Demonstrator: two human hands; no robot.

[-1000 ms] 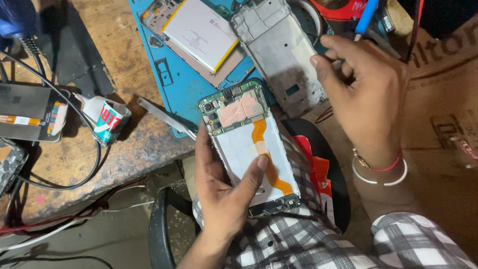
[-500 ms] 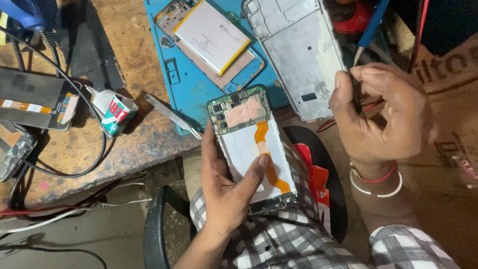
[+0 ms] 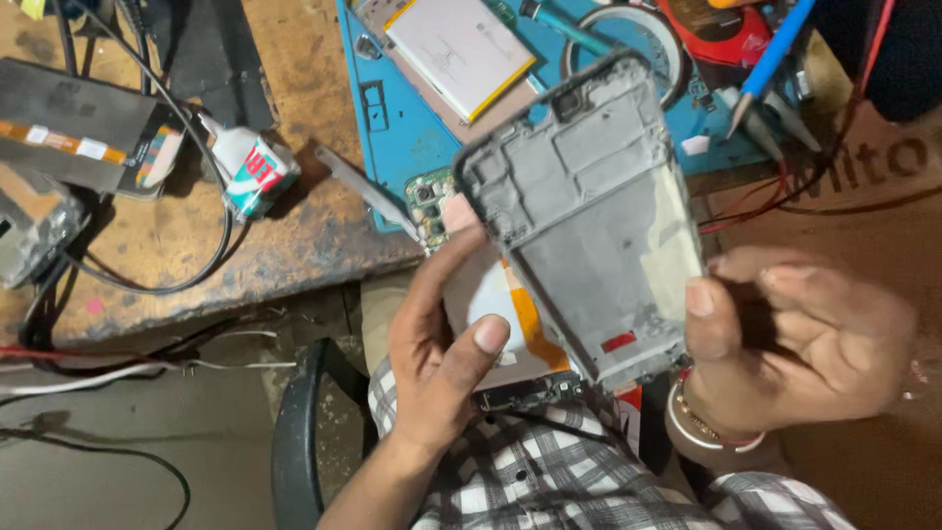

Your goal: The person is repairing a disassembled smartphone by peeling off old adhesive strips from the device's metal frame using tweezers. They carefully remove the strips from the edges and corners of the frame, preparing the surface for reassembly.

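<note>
Fingers of the left hand [image 3: 442, 344] gripped an opened phone [image 3: 510, 324]; the right hand [image 3: 805, 344] pinched a grey phone frame [image 3: 589, 216], seemingly just over that phone.

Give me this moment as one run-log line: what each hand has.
left hand: holds opened phone with orange flex cable | right hand: holds grey plastic phone frame over it | behind: blue work mat, wooden bench
</note>
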